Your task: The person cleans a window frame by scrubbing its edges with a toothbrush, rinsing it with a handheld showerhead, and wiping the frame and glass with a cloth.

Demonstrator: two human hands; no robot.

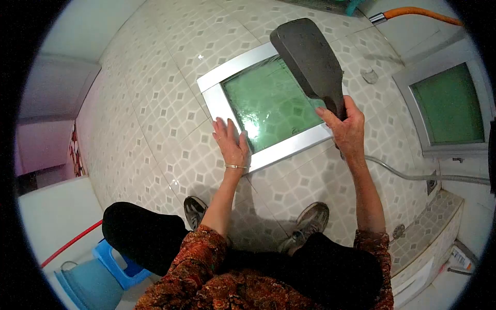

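Observation:
A white-framed panel with wet green glass (274, 101) lies on the patterned tile floor. On the left side of its frame rests my left hand (231, 143), fingers spread, with a bracelet at the wrist. My right hand (347, 126) is wrapped round the handle of a dark grey, wide-headed tool (308, 57). The tool's head is over the upper right part of the panel and hides that corner. Its underside is out of sight.
A second green-glass framed panel (449, 103) leans at the right wall. A grey hose (403, 174) runs along the right floor, an orange hose (421, 12) above. A blue stool (116, 263) and bucket (88, 284) stand lower left. A step (429, 227) is lower right.

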